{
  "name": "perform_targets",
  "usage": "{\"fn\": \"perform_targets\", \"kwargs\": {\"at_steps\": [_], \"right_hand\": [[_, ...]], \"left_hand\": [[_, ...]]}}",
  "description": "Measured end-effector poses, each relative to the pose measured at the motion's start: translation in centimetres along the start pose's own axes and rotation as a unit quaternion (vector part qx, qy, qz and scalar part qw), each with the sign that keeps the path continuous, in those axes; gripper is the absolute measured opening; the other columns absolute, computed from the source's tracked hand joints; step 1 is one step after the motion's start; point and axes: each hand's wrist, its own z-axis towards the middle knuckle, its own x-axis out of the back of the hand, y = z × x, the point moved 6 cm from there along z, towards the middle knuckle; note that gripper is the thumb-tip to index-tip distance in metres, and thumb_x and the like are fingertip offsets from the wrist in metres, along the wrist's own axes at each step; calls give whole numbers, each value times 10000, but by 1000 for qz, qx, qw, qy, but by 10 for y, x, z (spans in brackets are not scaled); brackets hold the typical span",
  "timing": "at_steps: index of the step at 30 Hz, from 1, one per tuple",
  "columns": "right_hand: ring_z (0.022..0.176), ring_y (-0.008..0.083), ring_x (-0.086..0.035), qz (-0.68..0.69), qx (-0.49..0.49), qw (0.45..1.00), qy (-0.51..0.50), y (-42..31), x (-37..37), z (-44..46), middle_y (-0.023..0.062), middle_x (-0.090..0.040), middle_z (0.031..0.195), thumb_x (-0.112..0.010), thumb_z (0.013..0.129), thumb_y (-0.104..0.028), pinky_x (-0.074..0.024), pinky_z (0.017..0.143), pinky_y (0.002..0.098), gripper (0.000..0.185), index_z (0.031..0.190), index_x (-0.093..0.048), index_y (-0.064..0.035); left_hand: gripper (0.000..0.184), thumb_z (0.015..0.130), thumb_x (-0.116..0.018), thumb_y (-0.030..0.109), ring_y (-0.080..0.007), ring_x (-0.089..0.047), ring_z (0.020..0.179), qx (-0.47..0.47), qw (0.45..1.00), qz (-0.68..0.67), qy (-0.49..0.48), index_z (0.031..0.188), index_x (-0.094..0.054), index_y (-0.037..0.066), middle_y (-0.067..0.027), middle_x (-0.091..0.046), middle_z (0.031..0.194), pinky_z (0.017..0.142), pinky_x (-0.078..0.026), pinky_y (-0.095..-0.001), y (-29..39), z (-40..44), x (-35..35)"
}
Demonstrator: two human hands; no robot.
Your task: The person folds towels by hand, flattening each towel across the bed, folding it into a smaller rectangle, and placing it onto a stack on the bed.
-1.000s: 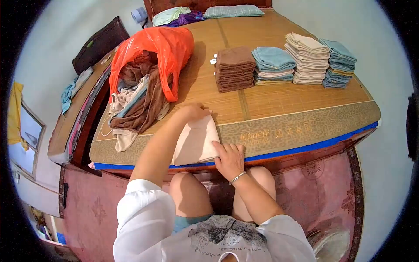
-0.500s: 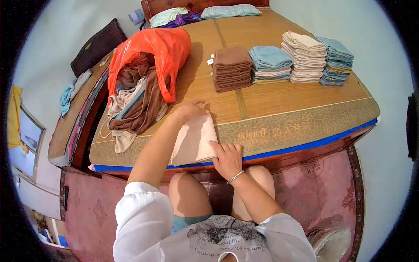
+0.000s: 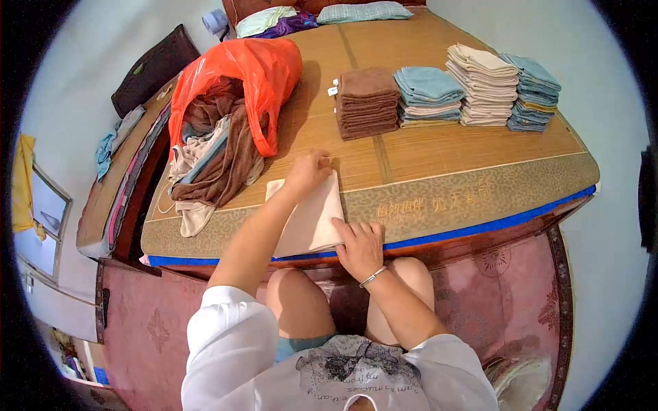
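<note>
Left grip (image 3: 310, 175) (closure unclear) has shifted rightward over pale cloth (image 3: 317, 219); right grip (image 3: 362, 249), wide, presses it.

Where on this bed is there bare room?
Bare mat lies between the red bag and brown stack, and behind the stacks up to the checked pillow. Loose cloths crowd the bag's mouth; the stacks stand close together.

White sleeves (image 3: 229, 332) — silver bangle (image 3: 373, 277)

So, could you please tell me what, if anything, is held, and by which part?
The cream cloth, lying on the bed, is held down at its near right edge by the right hand; the left hand is at its far edge, grip unclear.
</note>
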Motion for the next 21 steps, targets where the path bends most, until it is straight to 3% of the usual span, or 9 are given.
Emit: {"fn": "perform_targets", "kwargs": {"at_steps": [2,3,5,12,14,18,20,21], "right_hand": [[862,240,-527,2,-1,1000,-2,1,0,0,70,-565,850,-630,697,-117,-339,810,384,476,1163,-532,-103],[862,239,-526,3,1,1000,1,1,0,-1,69,-561,851,-633,697,-116,-337,813,385,480,1165,-531,-104],[862,237,-525,6,6,1000,4,0,-1,0,69,-558,852,-635,696,-116,-336,815,386,483,1167,-530,-105],[864,236,-517,-6,-1,1000,-6,1,-3,-1,63,-546,852,-637,696,-118,-337,822,393,490,1174,-528,-107],[866,236,-516,-4,-1,1000,-4,1,-2,0,62,-547,852,-638,695,-118,-337,821,393,492,1175,-527,-108],[872,236,-516,0,-1,1000,-6,0,-2,0,63,-547,851,-638,695,-118,-338,815,391,494,1176,-528,-108],[873,235,-517,-3,-1,1000,-8,1,-1,0,63,-548,852,-638,695,-118,-339,812,390,494,1176,-528,-108],[875,235,-517,-1,-2,1000,-12,1,-1,0,64,-550,855,-638,694,-118,-339,810,388,494,1175,-528,-108]], "left_hand": [[461,842,-608,336,-291,-629,911,30,972,233,25,1218,-532,80,-171,-653,936,788,-485,-383,26,-14,13],[461,842,-608,336,-291,-629,911,31,972,233,24,1218,-532,80,-171,-653,936,788,-485,-383,27,-15,12],[534,845,-526,509,-363,-604,942,38,974,222,26,1189,-554,101,-202,-645,967,821,-465,-437,27,-16,12],[497,858,-498,514,-360,-612,925,58,957,283,26,1144,-581,116,-191,-654,943,795,-475,-440,26,-14,4],[480,860,-495,516,-352,-620,903,23,980,193,45,1099,-607,115,-186,-657,915,777,-480,-439,23,-16,0],[485,861,-488,523,-335,-629,887,4,977,204,65,1037,-626,93,-183,-660,893,763,-486,-430,29,-15,-3],[538,864,-458,553,-334,-630,887,60,938,340,31,1007,-623,61,-188,-659,891,764,-486,-432,48,-20,6],[538,864,-458,553,-334,-630,887,60,938,340,31,1007,-623,61,-188,-659,891,764,-486,-432,50,-18,9]]}}
